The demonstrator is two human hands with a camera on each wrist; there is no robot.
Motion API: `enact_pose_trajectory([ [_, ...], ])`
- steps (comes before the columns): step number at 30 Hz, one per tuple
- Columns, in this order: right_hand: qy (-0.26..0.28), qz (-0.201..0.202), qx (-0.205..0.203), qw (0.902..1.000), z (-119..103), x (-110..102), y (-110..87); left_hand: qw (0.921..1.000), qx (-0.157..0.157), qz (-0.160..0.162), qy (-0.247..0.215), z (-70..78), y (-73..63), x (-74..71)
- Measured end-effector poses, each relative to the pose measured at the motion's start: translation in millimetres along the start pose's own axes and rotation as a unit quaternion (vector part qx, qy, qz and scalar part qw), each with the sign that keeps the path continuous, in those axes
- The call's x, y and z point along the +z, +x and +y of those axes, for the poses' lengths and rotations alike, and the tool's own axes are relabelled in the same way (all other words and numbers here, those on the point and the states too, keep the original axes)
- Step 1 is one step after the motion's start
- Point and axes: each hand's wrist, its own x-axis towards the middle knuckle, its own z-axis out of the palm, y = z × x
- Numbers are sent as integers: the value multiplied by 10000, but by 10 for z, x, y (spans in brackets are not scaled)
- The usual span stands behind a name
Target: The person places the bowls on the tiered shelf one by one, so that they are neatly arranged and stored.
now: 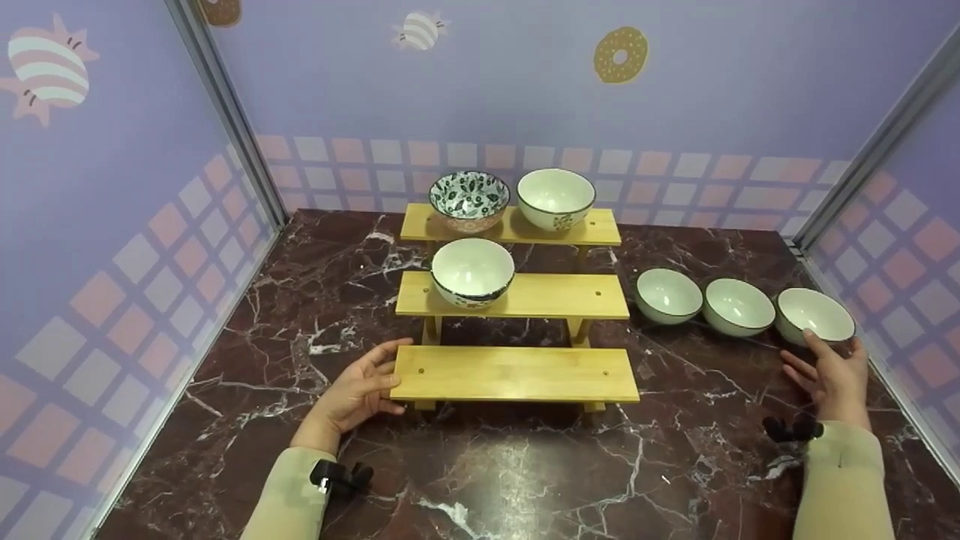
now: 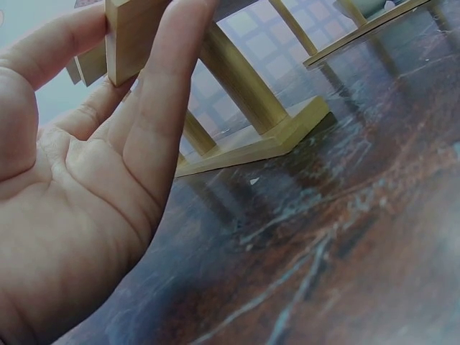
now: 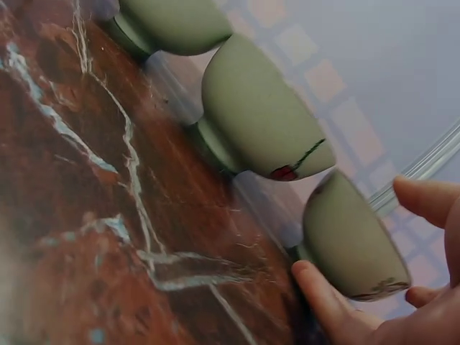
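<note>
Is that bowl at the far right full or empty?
Empty: in the head view, the far-right bowl shows only its bare, pale inside.

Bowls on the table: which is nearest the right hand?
The rightmost bowl: the right hand has fingers at it; the other two stand farther left.

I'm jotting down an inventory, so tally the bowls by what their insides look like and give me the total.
Bowl with leaf-patterned inside: 1
Bowls with plain pale inside: 5
Total: 6
</note>
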Motion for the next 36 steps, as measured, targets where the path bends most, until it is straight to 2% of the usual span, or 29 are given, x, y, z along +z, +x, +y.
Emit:
enact_pose_trajectory([
  [4, 371, 21, -91, 9993, 16, 31, 90, 10000, -6, 25, 14, 0, 4, 5],
  [10, 1003, -263, -269, 9942, 27, 62, 163, 10000, -24, 62, 37, 6, 7, 9],
  [18, 1414, -336, -329, 9888, 44, 88, 224, 9999, -71, 119, 37, 9, 8, 14],
  [36, 1709, 36, -195, 9851, 64, 56, 269, 9999, 12, -36, -116, -2, 1, 1],
])
